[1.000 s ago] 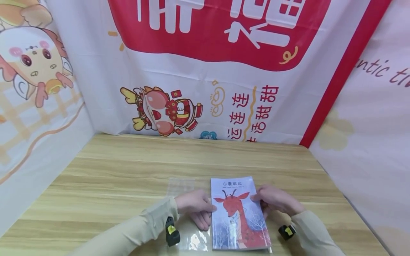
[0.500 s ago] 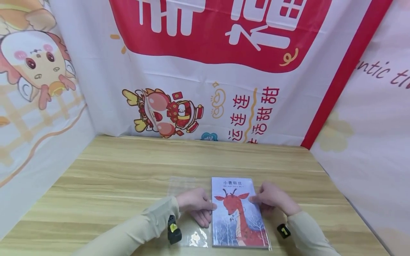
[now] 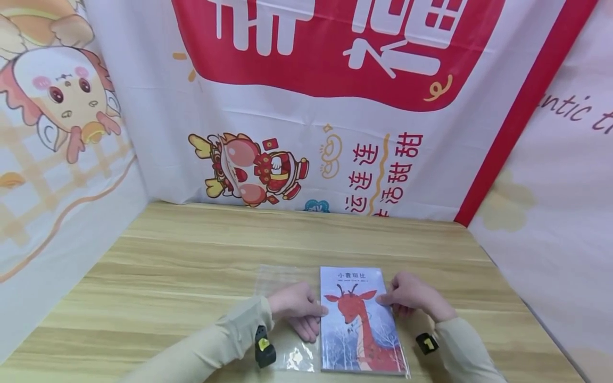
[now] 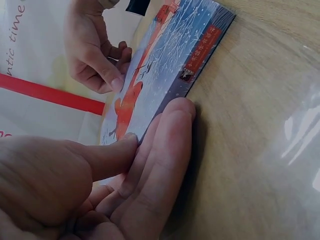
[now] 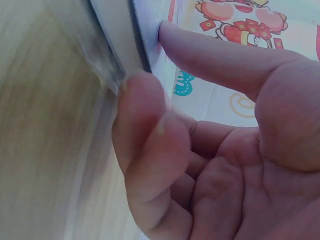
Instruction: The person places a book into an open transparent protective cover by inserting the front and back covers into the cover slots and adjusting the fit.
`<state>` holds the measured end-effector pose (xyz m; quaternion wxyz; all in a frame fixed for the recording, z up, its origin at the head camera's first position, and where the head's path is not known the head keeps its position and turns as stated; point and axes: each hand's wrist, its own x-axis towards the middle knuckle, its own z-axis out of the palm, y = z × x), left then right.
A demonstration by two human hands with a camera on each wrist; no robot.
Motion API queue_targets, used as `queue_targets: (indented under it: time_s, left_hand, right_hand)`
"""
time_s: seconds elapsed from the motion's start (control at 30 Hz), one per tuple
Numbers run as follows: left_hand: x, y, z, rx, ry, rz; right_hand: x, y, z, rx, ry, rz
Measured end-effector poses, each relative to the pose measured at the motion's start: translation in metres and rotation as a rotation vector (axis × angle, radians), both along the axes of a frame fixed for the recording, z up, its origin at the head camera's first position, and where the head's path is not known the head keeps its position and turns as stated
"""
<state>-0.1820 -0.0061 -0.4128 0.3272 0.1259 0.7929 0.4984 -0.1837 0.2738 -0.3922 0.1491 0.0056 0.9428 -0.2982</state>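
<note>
A paperback book (image 3: 360, 324) with a red deer on its pale blue cover lies face up between my hands in the head view. My left hand (image 3: 298, 308) pinches its left edge, thumb on the cover and fingers along the spine side, as the left wrist view shows of the book (image 4: 172, 60). On the opposite edge, my right hand (image 3: 415, 296) grips the book with its thumb on the cover; the right wrist view has the fingertips (image 5: 142, 95) against the page edges. Clear plastic film (image 3: 294, 355) spreads under my left hand and shows past the book's lower right corner.
The wood-grain table (image 3: 206, 255) extends behind and to both sides of the book. A printed cloth (image 3: 268, 111) hangs along the table's far edge, with more cloth at the left and right. Black wrist cameras (image 3: 264, 348) sit on both wrists.
Both hands keep their hold on the book, which has hardly moved. A bright reflection low on the cover has gone, and the head view has shifted slightly.
</note>
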Motion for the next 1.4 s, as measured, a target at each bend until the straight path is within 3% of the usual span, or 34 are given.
queue_targets:
  time_s: [0.27,0.67,0.8,0.9,1.1,1.27,1.4]
  left_hand:
    - [-0.002,-0.003,-0.005,0.004,0.018,0.001]
    - [0.000,-0.004,-0.002,0.031,0.014,-0.010]
    - [0.001,-0.005,-0.002,0.043,0.032,-0.038]
    - [0.000,-0.008,0.001,0.020,0.071,-0.099]
    - [-0.012,-0.025,0.024,-0.046,0.238,-0.197]
    - [-0.024,-0.044,0.049,-0.127,0.338,-0.198]
    - [-0.027,-0.056,0.063,-0.193,0.421,-0.177]
  right_hand:
    - [-0.002,0.001,0.000,-0.016,-0.002,0.009]
    - [-0.002,0.000,0.005,-0.055,0.000,0.030]
    - [-0.001,-0.001,0.005,-0.069,0.005,0.034]
    - [-0.001,-0.001,0.005,-0.079,0.013,0.042]
    - [0.000,-0.002,0.004,-0.070,0.014,0.029]
    - [0.001,-0.003,0.004,-0.066,0.017,0.012]
    - [0.001,-0.005,0.006,-0.072,0.012,-0.004]
